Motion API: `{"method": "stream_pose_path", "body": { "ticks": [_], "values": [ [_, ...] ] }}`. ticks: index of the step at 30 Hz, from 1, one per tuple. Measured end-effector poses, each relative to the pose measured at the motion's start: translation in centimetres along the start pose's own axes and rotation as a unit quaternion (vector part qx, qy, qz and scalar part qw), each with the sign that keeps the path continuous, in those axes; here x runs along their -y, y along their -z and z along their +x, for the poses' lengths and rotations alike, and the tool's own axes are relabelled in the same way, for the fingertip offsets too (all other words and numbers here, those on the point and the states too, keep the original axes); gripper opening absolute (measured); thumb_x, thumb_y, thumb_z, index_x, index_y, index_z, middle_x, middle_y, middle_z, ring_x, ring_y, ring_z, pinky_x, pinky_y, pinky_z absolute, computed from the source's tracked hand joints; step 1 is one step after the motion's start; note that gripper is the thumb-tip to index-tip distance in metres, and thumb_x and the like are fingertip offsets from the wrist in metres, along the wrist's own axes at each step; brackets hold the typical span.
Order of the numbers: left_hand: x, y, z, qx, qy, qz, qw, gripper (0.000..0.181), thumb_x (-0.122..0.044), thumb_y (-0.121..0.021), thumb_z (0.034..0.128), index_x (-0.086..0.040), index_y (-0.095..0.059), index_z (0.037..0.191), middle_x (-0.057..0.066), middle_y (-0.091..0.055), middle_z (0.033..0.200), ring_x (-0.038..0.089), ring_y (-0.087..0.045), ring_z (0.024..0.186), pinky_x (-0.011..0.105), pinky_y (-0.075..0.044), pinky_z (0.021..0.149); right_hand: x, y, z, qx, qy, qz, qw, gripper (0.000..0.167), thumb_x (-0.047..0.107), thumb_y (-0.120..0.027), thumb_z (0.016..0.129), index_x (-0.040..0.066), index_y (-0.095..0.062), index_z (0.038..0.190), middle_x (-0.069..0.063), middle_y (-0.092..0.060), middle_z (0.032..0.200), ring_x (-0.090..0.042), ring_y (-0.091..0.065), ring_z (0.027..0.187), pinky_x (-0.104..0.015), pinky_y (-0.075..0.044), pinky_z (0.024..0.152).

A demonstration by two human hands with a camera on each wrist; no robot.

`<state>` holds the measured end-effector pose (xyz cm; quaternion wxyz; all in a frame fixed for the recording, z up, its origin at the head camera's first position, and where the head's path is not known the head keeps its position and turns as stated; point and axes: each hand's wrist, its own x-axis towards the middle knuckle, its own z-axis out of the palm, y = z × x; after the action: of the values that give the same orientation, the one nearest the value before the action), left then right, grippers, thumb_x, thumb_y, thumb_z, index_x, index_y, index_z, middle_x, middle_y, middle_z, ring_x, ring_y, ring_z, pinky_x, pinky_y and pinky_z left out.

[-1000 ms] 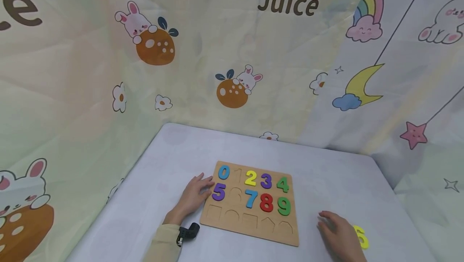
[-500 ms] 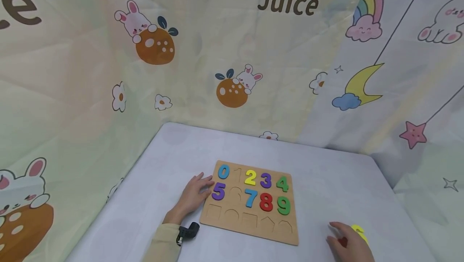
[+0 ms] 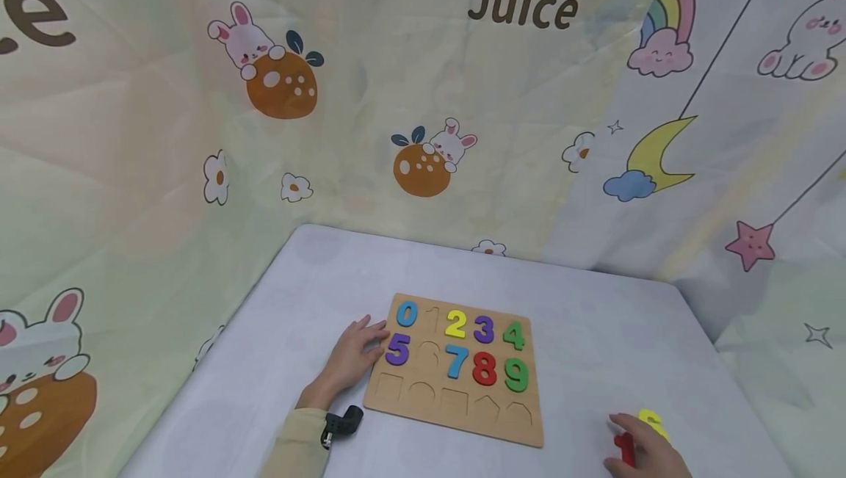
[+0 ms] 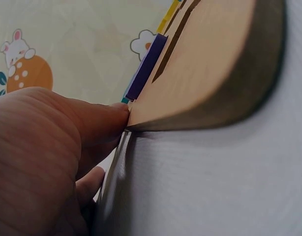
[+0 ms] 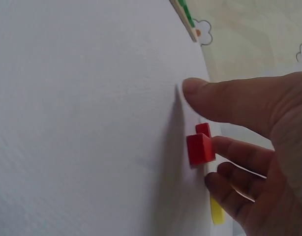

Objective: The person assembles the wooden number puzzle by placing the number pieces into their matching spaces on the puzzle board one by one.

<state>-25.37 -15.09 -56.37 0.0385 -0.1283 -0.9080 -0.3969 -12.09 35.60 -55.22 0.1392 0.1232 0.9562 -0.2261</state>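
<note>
A wooden number board [image 3: 456, 412] lies on the table, with coloured number pieces such as the purple 5 [image 3: 397, 349] and red 8 [image 3: 485, 368] set in it. The recesses for 1 and 6 have no piece. At the board's left edge rests my left hand [image 3: 353, 353]; in the left wrist view its thumb [image 4: 104, 120] touches the board's side. My right hand [image 3: 651, 452] is over a red number 1 [image 3: 624, 448] at the lower right. In the right wrist view the thumb [image 5: 225, 98] stands apart from the red piece [image 5: 200, 149], while the fingers are close behind it.
A yellow 6 [image 3: 651, 419] lies just beyond the right hand, partly covered by it. The white table [image 3: 344, 258] backs onto a printed cloth wall [image 3: 357, 133]. A black wrist camera [image 3: 344, 423] sits on the left wrist.
My right hand has moved right and towards the table's near edge, bringing the red 1 into sight between thumb and fingers. The left hand and board have stayed put.
</note>
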Motion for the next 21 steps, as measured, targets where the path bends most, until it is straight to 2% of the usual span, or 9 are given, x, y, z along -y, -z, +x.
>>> {"method": "stream_pose_path", "body": {
  "ticks": [5,12,17,21],
  "values": [
    [0.0,0.0,0.0,-0.002,-0.004,0.002,1.0,0.031,-0.012,-0.069,0.0906,-0.01,-0.068,0.121,0.002,-0.057,0.14,0.031,-0.031,0.144,0.051,-0.018,0.121,-1.2,0.0,0.1,0.011,-0.002,0.016,0.9998,0.099,0.042,-0.09,0.056,0.004,-0.049,0.137,-0.021,-0.056,0.126,-0.037,-0.057,0.103,-0.05,-0.057,0.081],
    [0.0,-0.1,-0.1,-0.007,-0.008,-0.007,0.9999,0.03,-0.012,-0.069,0.0903,-0.01,-0.069,0.12,0.002,-0.057,0.14,0.031,-0.032,0.143,0.051,-0.019,0.121,-1.6,0.2,-0.1,0.006,0.01,0.028,0.9995,0.09,0.036,-0.09,0.059,0.003,-0.052,0.134,-0.013,-0.06,0.12,-0.023,-0.06,0.093,-0.043,-0.059,0.078],
    [0.1,-0.1,-0.1,-0.005,-0.008,-0.006,0.9999,0.03,-0.012,-0.069,0.0905,-0.01,-0.068,0.121,0.001,-0.057,0.14,0.031,-0.032,0.143,0.05,-0.019,0.121,-1.4,0.5,-0.9,0.014,0.025,0.053,0.9982,0.088,0.029,-0.091,0.059,0.005,-0.052,0.134,-0.015,-0.056,0.127,-0.022,-0.059,0.095,-0.043,-0.06,0.078],
    [0.0,0.0,0.0,-0.005,-0.006,-0.007,0.9999,0.031,-0.012,-0.069,0.0905,-0.01,-0.068,0.121,0.001,-0.057,0.14,0.031,-0.032,0.143,0.051,-0.019,0.121,-1.6,0.8,-1.4,0.03,0.039,0.079,0.9957,0.093,0.034,-0.091,0.058,0.004,-0.05,0.136,-0.022,-0.049,0.135,-0.024,-0.059,0.098,-0.044,-0.06,0.078]
  ]
}}
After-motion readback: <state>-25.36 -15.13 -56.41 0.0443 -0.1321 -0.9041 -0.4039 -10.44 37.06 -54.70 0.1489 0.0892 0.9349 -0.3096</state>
